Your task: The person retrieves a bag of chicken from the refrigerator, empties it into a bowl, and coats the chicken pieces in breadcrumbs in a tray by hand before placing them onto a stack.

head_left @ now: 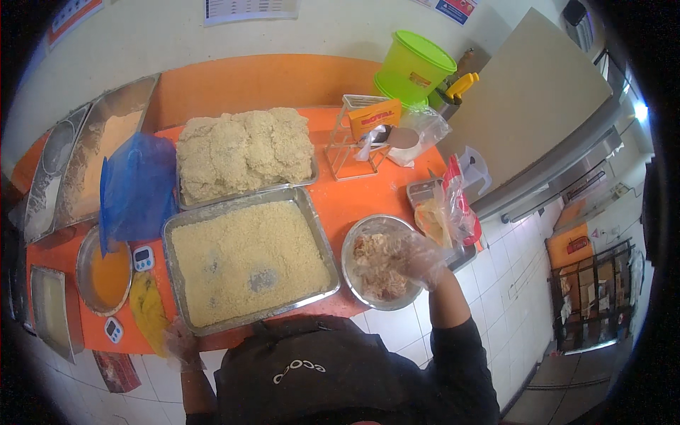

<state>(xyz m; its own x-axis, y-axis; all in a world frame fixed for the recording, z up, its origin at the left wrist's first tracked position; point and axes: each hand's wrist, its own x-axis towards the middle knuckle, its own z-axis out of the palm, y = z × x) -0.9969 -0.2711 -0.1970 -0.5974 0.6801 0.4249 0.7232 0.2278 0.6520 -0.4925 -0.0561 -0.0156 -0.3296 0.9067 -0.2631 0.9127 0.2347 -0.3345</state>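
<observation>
My right hand (423, 261), in a clear plastic glove, reaches into a round metal bowl (348, 265) from its right side. Its fingers touch a pale, lumpy mixture with reddish-brown bits (378, 268), possibly coated meat; blur hides their grip. To the left of the bowl lies a metal tray (311, 212) of pale crumbs (249, 255), with bare metal showing in a few spots. My left hand (181, 342), also gloved, is low by the tray's near left corner, beside a yellow cloth (147, 305). Whether its fingers hold anything is unclear.
Behind the crumbs stands a tray heaped with crumb-coated pieces (244, 151). Leftward are a blue plastic bag (139, 186), a bowl of orange liquid (110, 273) and two timers (143, 258) (113, 330). A wire rack (356, 172) and bagged food (433, 218) stand rightward.
</observation>
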